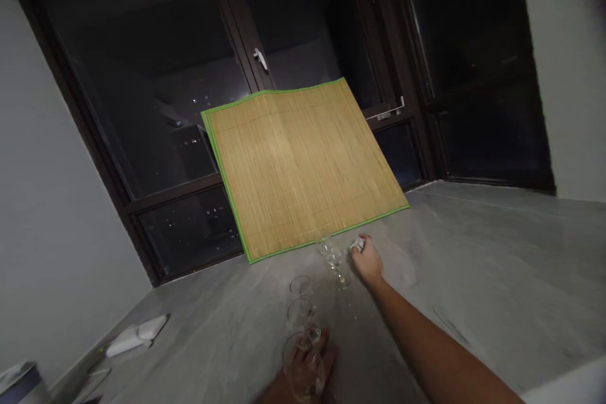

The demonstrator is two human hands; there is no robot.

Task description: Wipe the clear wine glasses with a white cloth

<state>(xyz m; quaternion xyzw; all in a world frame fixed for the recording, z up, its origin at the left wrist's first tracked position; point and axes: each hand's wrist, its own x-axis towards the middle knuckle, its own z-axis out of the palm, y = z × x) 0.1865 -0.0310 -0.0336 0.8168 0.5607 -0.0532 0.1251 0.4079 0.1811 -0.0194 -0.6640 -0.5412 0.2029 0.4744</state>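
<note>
My right hand is closed around a small crumpled white wad, paper or cloth, near the mat's lower edge. Just left of it, clear stemmed glasses are grouped closely. Nearer to me, more clear glasses form a row, their rims showing as thin circles. My left hand is low in the view, fingers apart at the closest glass and partly seen through it. Whether it touches that glass is unclear. Behind everything leans a bamboo mat with green edging.
The grey countertop runs to dark-framed windows with a white handle. A white packet lies at the left, near a container in the corner. A pale wall borders the left side.
</note>
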